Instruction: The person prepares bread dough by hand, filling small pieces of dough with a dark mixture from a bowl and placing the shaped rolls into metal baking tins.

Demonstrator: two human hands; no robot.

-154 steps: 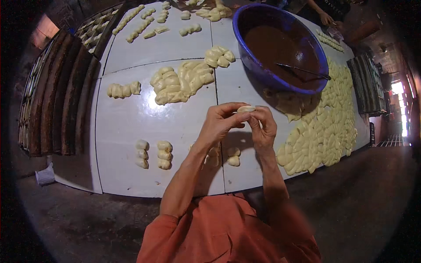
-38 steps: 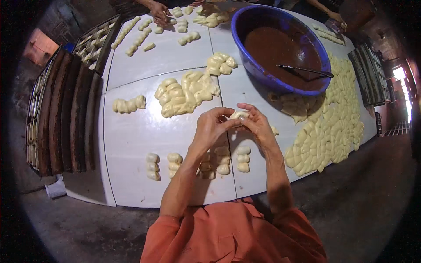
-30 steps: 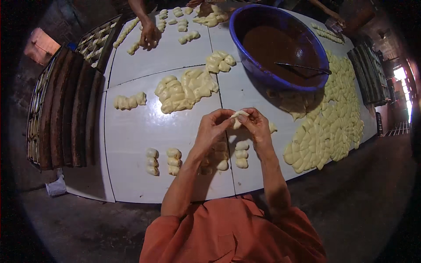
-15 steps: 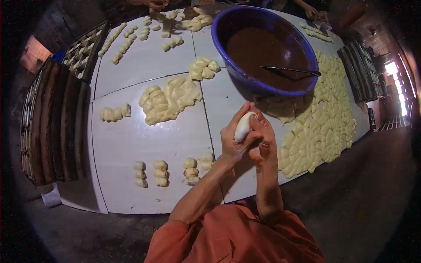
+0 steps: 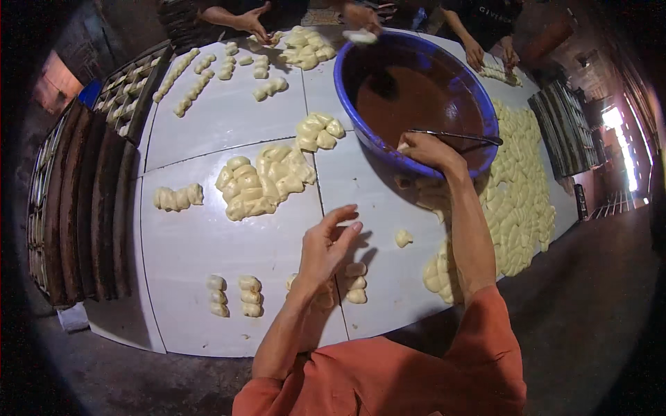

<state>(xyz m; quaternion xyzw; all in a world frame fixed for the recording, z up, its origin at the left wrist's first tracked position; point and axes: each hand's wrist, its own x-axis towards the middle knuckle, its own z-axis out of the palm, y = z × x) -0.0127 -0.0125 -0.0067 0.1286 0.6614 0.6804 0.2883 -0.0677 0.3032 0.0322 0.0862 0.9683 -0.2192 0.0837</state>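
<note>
My right hand [image 5: 423, 149] is down inside the blue bowl [image 5: 341, 83] of brown mixture [image 5: 409, 104], its fingers closed on a small pale dough piece [image 5: 403, 147], mostly hidden, beside a long dark utensil [image 5: 472, 136] lying across the bowl. My left hand [image 5: 324, 246] hangs open above the white tabletop [image 5: 222, 249], fingers apart and holding nothing. Short rows of three dough pieces [image 5: 250, 296] lie near the front edge, some partly behind my left arm. A small dough lump [image 5: 404, 238] lies between my arms, and a large pile of pale dough [image 5: 260, 180] lies left of the bowl.
Many dough pieces [image 5: 513, 201] cover the table's right side. Dark curved trays [image 5: 83, 201] stand stacked at left, near a gridded tray [image 5: 128, 90]; more stacks [image 5: 562, 121] stand at right. Co-workers' hands [image 5: 257, 24] [image 5: 475, 52] work along the far edge, one [image 5: 361, 21] above the bowl with something pale.
My hands were together around a white dough piece; they have separated, the right reaching forward into the bowl, the left staying back, opened. Co-workers' hands have come over the far edge.
</note>
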